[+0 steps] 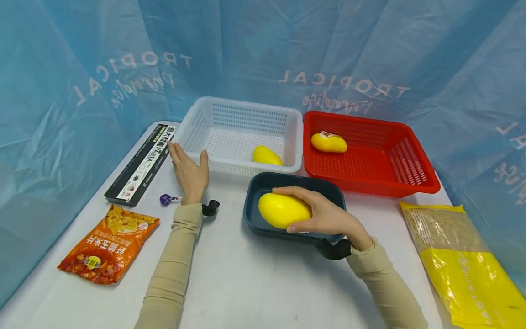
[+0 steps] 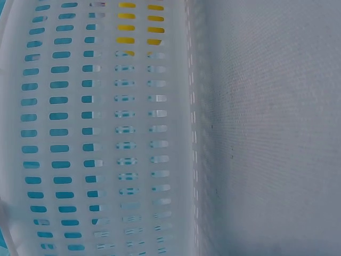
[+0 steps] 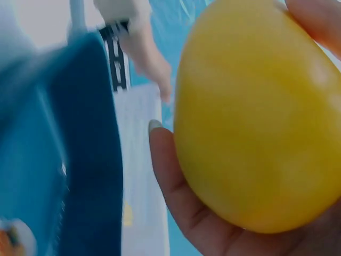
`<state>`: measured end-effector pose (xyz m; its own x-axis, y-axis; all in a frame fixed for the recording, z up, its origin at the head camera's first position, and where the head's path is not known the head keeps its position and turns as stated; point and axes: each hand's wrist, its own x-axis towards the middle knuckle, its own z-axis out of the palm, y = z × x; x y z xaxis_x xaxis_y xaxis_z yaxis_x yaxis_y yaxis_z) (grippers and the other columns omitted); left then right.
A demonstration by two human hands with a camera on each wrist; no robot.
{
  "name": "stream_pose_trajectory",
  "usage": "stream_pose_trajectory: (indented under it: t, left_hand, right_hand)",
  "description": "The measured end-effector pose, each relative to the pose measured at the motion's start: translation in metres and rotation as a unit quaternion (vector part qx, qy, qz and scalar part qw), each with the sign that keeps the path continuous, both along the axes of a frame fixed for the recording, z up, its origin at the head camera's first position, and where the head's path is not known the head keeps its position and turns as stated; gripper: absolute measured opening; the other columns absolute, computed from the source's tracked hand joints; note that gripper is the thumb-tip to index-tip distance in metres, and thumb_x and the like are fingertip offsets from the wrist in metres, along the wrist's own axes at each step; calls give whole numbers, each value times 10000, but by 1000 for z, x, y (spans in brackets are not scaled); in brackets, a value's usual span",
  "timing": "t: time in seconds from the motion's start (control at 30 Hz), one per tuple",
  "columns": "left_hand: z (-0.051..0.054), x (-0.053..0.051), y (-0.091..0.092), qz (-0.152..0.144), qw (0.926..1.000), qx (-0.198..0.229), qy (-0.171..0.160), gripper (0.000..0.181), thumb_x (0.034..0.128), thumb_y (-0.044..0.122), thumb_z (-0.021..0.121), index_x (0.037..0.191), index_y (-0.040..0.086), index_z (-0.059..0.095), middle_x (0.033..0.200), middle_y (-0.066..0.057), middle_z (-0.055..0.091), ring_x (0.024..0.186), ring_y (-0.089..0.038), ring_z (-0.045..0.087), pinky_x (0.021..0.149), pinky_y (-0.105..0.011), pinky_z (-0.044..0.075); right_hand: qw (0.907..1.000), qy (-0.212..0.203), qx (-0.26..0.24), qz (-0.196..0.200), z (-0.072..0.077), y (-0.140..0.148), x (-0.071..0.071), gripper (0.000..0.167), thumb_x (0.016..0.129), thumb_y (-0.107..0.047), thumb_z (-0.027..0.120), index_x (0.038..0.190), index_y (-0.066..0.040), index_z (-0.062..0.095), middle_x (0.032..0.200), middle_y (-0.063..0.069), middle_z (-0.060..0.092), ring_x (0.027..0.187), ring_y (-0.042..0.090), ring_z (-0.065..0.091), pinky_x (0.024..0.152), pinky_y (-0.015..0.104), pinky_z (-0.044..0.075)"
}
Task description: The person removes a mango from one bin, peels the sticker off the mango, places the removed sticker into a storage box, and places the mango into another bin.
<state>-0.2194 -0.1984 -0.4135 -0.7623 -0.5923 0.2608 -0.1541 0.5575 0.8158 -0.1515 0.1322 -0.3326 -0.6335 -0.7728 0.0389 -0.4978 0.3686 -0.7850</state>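
My right hand (image 1: 328, 217) grips a large yellow mango (image 1: 284, 210) above the dark blue bin (image 1: 248, 201), thumb on one side and fingers on the other. In the right wrist view the mango (image 3: 256, 122) fills much of the picture, with the bin's wall (image 3: 85, 149) beside it. Fingers extended, my left hand (image 1: 191, 177) is at the front left corner of the white basket (image 1: 246, 107); whether it touches the rim I cannot tell. Inside that basket lies another mango (image 1: 266, 156). A mango with a sticker (image 1: 328, 143) lies in the red basket (image 1: 370, 160).
Left of the baskets lie a black-and-white pasta box (image 1: 141, 164), a purple-wrapped lollipop (image 1: 166, 199) and an orange snack bag (image 1: 110, 244). A yellow pasta bag (image 1: 468, 269) lies at the right edge. Blue cloth (image 1: 246, 50) hangs behind the white table (image 1: 246, 288).
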Motion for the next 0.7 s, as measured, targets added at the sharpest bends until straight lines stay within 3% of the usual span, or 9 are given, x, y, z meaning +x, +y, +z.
stream_pose_trajectory:
  t: [0.17,0.33,0.7]
  left_hand:
    - [-2,2,2,0,10000,3,-5,840,961,395,536,1537,-25,90,1646,-104,-22,1465,-415,198,1208,-468,205]
    - [-2,1,2,10,10000,7,-2,841,959,389,541,1537,-23,89,1644,-117,-10,1471,-401,193,1212,-456,199]
    - [0,0,0,-13,10000,35,3,834,963,387,531,1538,-20,84,1646,-100,-32,1482,-378,173,1217,-434,192]
  right_hand:
    - [9989,-287,-167,-339,3,5,-20,737,806,-185,778,1448,-239,421,1381,30,489,1140,233,474,915,415,485]
    - [9966,-484,-347,-564,-1,6,-33,713,827,-187,758,1451,-251,418,1419,28,452,1182,257,455,945,446,486]
    - [9909,-340,-905,-940,-6,-2,-58,676,827,-110,747,1436,-158,458,1377,90,502,1102,265,504,924,393,482]
